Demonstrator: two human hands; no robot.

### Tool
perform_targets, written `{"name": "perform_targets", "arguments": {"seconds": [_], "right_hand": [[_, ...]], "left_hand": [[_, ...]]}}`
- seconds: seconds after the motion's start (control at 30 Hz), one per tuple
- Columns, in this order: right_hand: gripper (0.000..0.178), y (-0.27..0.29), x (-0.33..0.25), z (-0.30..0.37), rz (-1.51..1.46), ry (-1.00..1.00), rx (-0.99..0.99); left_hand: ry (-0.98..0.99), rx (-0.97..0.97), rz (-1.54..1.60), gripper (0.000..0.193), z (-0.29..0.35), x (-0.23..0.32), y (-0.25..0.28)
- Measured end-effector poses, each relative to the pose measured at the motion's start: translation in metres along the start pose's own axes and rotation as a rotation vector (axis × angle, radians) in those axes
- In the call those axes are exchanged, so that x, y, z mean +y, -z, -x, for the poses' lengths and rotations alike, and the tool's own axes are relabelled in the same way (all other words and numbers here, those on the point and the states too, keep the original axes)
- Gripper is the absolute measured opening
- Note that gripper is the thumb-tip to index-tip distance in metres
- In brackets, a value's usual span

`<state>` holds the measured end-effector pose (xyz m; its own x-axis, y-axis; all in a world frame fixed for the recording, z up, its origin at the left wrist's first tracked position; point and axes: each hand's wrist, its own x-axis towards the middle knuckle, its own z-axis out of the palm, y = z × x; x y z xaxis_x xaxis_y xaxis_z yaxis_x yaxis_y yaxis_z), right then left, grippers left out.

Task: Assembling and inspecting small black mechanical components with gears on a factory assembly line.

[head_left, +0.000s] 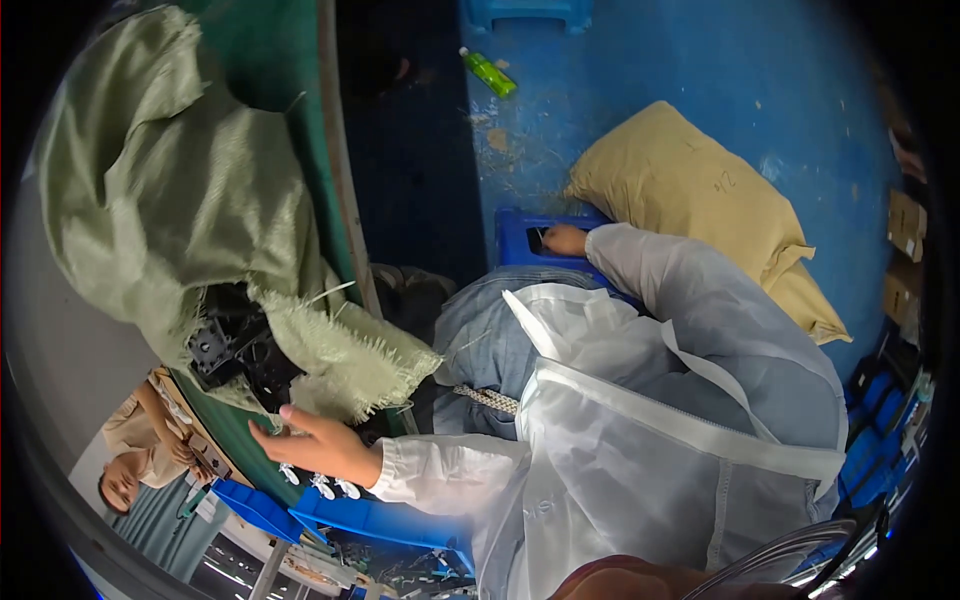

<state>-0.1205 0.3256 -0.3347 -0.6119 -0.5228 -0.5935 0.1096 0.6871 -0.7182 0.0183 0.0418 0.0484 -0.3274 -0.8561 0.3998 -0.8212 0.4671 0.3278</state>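
Observation:
A pale green woven sack (215,190) with a frayed mouth lies on the green table at left. Black plastic parts (235,345) show in its opening. Just below that opening is my left hand (328,447), fingers spread and holding nothing. My right hand (566,240) is closed at the dark hand-hole of a blue plastic stool (512,228); its fingertips are partly hidden. White see-through sleeves cover both my arms.
A full tan sack (690,180) lies on the blue floor beside a green bottle (488,73). Blue bins (385,520) and white casters (322,486) sit by the green table edge (345,170). Another person (150,440) works at lower left. Cartons (905,225) stand far right.

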Motion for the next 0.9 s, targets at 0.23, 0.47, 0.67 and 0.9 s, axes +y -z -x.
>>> {"name": "perform_targets", "arguments": {"seconds": [0.23, 0.47, 0.67, 0.9], "right_hand": [[0.032, -0.004, 0.100, 0.007, 0.155, -0.185, -0.153], [0.028, 0.013, 0.131, 0.006, -0.020, -0.402, -0.188], [0.032, -0.054, 0.121, -0.037, -0.197, -0.286, -0.504], [0.052, -0.124, 0.124, -0.048, 0.088, -0.314, -0.317]], "left_hand": [[-0.140, 0.076, -0.126, 0.060, 0.015, 0.028, 0.015], [-0.508, 0.012, -0.217, 0.063, 0.036, 0.057, 0.002], [-0.660, -0.046, -0.352, 0.082, 0.034, 0.071, -0.044], [-0.740, 0.023, -0.706, 0.089, 0.031, 0.062, -0.090]]}}
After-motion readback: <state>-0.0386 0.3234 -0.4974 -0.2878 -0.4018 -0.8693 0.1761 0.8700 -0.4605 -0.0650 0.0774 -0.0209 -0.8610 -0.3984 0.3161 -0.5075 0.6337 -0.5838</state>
